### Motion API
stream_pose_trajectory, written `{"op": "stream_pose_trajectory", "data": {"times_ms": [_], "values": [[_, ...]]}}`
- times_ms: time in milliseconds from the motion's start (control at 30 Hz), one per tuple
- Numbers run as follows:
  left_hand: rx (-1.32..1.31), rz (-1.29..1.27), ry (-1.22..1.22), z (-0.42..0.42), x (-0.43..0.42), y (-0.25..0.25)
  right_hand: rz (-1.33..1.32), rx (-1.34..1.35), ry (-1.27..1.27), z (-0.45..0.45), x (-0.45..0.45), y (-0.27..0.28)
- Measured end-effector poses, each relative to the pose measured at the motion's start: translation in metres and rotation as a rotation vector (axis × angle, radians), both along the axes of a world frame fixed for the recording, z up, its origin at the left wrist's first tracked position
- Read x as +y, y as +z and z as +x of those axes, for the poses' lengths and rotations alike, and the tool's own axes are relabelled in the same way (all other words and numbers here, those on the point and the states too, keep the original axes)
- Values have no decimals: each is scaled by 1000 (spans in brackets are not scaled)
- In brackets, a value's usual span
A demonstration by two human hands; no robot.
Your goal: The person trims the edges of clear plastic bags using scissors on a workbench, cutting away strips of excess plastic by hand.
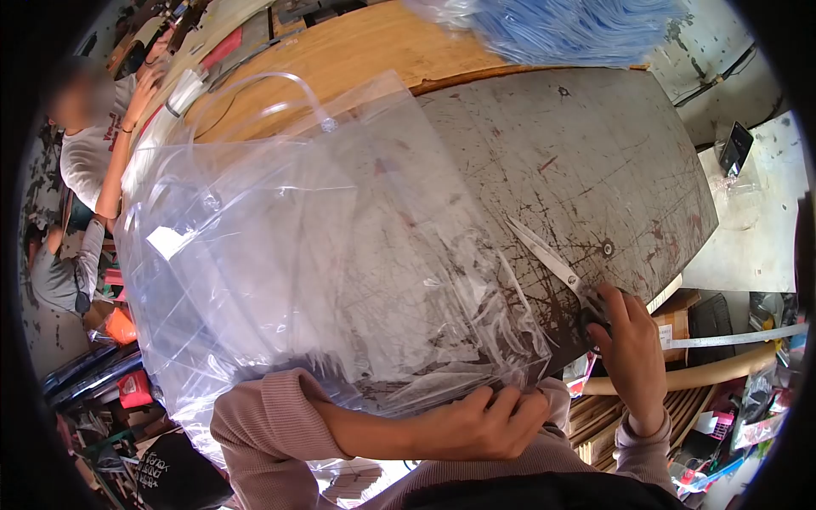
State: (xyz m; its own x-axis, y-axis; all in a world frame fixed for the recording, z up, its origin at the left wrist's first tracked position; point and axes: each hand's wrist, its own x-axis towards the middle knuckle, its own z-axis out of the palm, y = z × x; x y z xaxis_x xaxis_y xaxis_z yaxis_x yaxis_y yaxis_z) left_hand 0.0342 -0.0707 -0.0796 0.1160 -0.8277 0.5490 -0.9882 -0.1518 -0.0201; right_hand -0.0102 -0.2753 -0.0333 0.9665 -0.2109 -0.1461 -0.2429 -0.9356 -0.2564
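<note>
Clear plastic bags (289,246) with tube-like handles lie spread over the left and middle of a scratched grey board (612,170). My left hand (489,422) is closed on the near right corner of the clear plastic, close to my body. At the board's right front edge, my right hand (629,353) has its fingers curled round the dark handles of a pair of scissors (548,257). The scissors' blades lie together over the board, pointing away and to the left, apart from the plastic. Part of the handles is hidden by my fingers.
A pile of bluish clear plastic strips (578,30) sits on the wooden tabletop (357,51) at the back. A phone (735,149) stands at the right. Two other people are at the left, one with a white shirt (89,161). Cardboard strips (603,421) lie below the board.
</note>
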Motion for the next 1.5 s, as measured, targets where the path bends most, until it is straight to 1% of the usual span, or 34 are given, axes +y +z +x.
{"op": "stream_pose_trajectory", "data": {"times_ms": [133, 200, 233, 300, 333, 400, 433, 500, 633, 700, 733, 800, 933, 1000, 1100, 1167, 1200, 1233, 1267, 1300, 1333, 1400, 1433, 1500], "values": [[6, 5, -1, 0, 0, -2, -38, 43, 49, 3, -2, 4], [14, 16, 0, -1, 0, -2, 106, -78, 117, 8, -4, 8], [21, 11, -4, -1, 0, -3, 106, -77, 118, 12, -1, 11], [26, 6, -8, -1, 0, -3, 336, -190, 191, 21, 11, 16], [29, 15, -11, -1, 0, -2, 336, -192, 191, 24, 12, 14], [26, 22, -15, 1, 0, -1, 585, -62, 338, 32, 11, 8], [35, 20, -16, 0, 0, -1, 583, -65, 341, 36, 9, 6], [42, 17, -12, -1, 0, -4, 728, 99, 363, 44, 2, 0], [82, 12, -43, 1, 0, -4, 751, 9, 479, 56, -4, -8], [102, 8, -61, 3, 0, -4, 309, -329, 819, 61, -3, -10], [120, 24, -63, 2, -1, -4, 308, -330, 819, 63, -2, -12], [137, 39, -67, 3, -1, -4, 96, -465, 944, 69, -1, -15], [171, 62, -79, 3, -2, -6, 52, -511, 988, 85, 2, -9], [183, 53, -103, 3, -2, -5, -70, -542, 820, 103, 0, -1], [219, 48, -86, 7, -3, -5, -99, -600, 830, 128, 13, -8], [303, 34, -154, 8, -4, -9, -331, -883, 720, 156, 13, -12], [300, 34, -155, 1, -2, -14, -351, -775, 530, 180, -1, -7], [365, 80, -224, -14, 1, -21, -368, -666, 344, 208, -16, -2], [431, 127, -293, -22, 2, -25, -357, -789, 364, 234, -22, 6], [426, 130, -299, -20, 2, -23, -346, -915, 377, 249, -23, 16], [447, 136, -276, -16, 2, -22, -353, -922, 367, 252, -16, 21], [472, 142, -264, -13, 2, -21, -347, -1007, 517, 252, -2, 28], [459, 162, -259, -14, 2, -20, -351, -1002, 512, 243, -2, 34], [446, 175, -255, -15, 2, -20, -161, -744, 491, 223, 0, 45]]}}
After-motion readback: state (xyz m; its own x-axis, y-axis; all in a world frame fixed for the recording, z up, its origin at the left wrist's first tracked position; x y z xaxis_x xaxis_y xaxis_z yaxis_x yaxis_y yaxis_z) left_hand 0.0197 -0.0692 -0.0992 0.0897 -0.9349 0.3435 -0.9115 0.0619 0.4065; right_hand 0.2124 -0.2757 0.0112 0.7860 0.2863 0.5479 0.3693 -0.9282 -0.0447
